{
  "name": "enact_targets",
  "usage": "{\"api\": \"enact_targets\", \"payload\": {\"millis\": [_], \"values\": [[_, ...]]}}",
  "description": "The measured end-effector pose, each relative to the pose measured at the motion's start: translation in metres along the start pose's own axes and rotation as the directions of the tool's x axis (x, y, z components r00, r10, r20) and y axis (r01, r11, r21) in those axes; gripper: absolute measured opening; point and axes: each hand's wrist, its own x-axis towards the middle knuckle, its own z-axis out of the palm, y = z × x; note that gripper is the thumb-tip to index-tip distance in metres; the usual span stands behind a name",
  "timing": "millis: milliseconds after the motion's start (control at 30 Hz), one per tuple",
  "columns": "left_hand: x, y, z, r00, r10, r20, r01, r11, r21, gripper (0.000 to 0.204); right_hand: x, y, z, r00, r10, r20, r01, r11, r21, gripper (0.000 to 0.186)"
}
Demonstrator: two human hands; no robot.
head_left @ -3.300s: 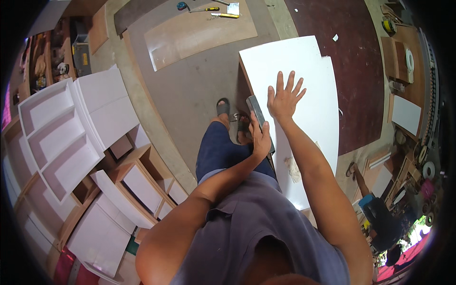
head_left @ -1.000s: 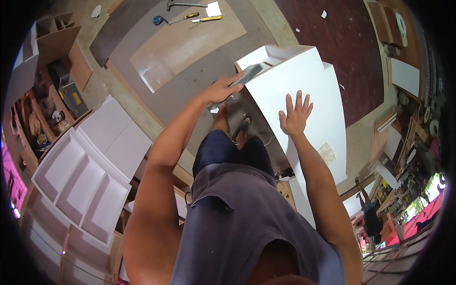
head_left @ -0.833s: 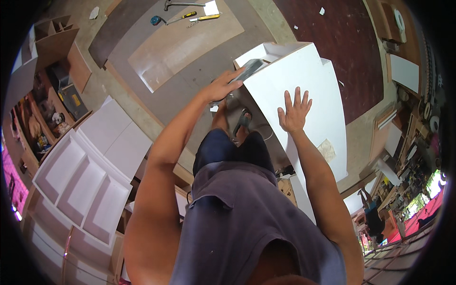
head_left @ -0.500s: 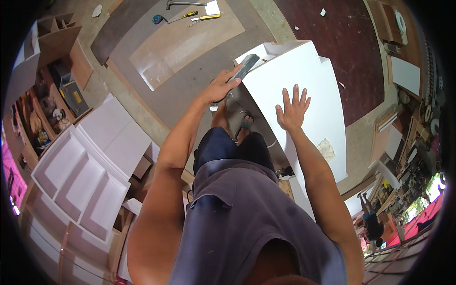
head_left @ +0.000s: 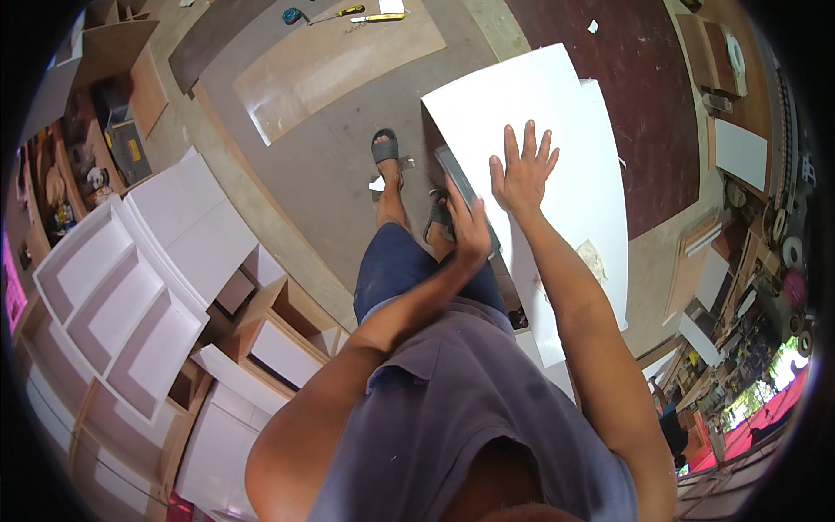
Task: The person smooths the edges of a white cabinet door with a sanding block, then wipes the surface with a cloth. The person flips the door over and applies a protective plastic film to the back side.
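Observation:
A white box-like cabinet (head_left: 574, 113) stands in front of my legs, its smooth panel facing up. My left hand (head_left: 470, 230) is closed on a long dark grey sanding block (head_left: 454, 170). The block lies along the panel's left edge, close to my knees. My fingers hide part of the block, and how it meets the edge cannot be made out fully. Flat on top of the white panel rests my right hand (head_left: 522, 178), fingers spread, holding nothing. A torn pale patch (head_left: 591, 259) marks the panel beside my right forearm.
Ahead on the floor lie a thin brown board (head_left: 339, 70), a blue tape measure (head_left: 291, 16), a screwdriver (head_left: 339, 13) and a yellow knife (head_left: 378, 17). White shelving (head_left: 113, 304) stands left. A dark red sheet (head_left: 639, 113) lies beyond the cabinet, with cluttered materials farther right.
My left hand has drawn the sanding block from the cabinet's far corner back along its left edge toward me. The right hand stays flat on the panel. My left foot has come into view.

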Motion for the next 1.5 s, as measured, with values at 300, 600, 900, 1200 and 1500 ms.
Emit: {"api": "enact_targets", "payload": {"millis": [300,600,900,1200,1500], "values": [[0.168,0.026,-0.04,0.976,-0.12,-0.182,0.087,0.98,-0.181,0.068,0.005,-0.005,0.003,0.995,-0.023,-0.092,0.027,0.999,0.034,0.052],[0.007,0.004,0.021,0.934,-0.338,-0.119,0.334,0.941,-0.058,0.067,-0.004,-0.002,-0.004,0.999,0.035,-0.039,-0.035,0.999,0.019,0.053],[0.38,-0.015,-0.136,0.994,-0.109,0.027,0.104,0.808,-0.579,0.057,0.005,-0.001,-0.007,0.998,0.048,-0.038,-0.045,0.996,0.077,0.055],[0.318,-0.307,-0.201,0.645,-0.66,0.385,0.383,0.715,0.584,0.047,0.011,0.0,-0.009,0.995,0.077,-0.07,-0.068,0.991,0.115,0.057],[0.368,-0.209,-0.259,0.94,-0.199,0.276,-0.091,0.634,0.768,0.061,0.009,-0.002,0.006,0.993,0.089,-0.077,-0.085,0.995,0.056,0.058]]}}
